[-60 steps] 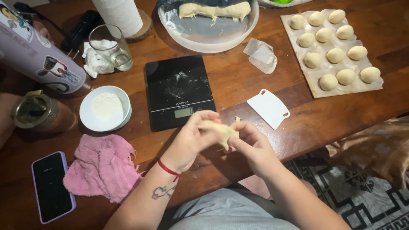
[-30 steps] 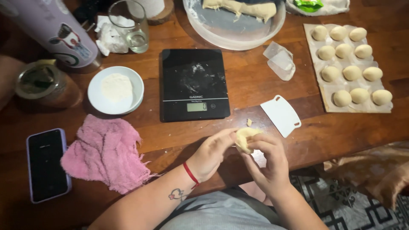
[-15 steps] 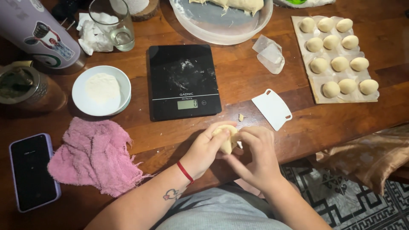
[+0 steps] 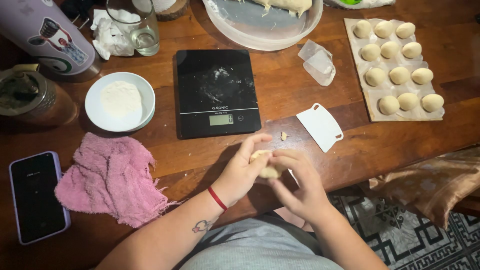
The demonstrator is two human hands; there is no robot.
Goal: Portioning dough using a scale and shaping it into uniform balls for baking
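Both hands have drifted slightly toward the table edge since half a second ago, and the dough piece point(image 4: 267, 165) now sits deeper between them. Nearest the body, the left hand point(image 4: 243, 172) cups the pale lump from the side while the right hand point(image 4: 296, 184) pinches it from the front, fingers curled and pressed together around it, held just above the table edge point(image 4: 210, 200). Because the lump hangs over that edge, a slack pinch could let it fall into the lap or to the patterned floor point(image 4: 400, 230). Sticky dough could also cling to the fingers and tear. A small crumb of dough point(image 4: 283, 136) lies on the wood just beyond, with a white plastic scraper point(image 4: 320, 126) beside it. Farther left, a pink cloth point(image 4: 111, 179) and a phone point(image 4: 36, 196) lie near the edge. Beyond these stand a black kitchen scale point(image 4: 216, 92) and a white bowl of flour point(image 4: 120, 101). Farthest right, nine shaped dough balls point(image 4: 398, 75) sit on a paper sheet point(image 4: 370, 112), spaced closely enough that another could touch and stick.
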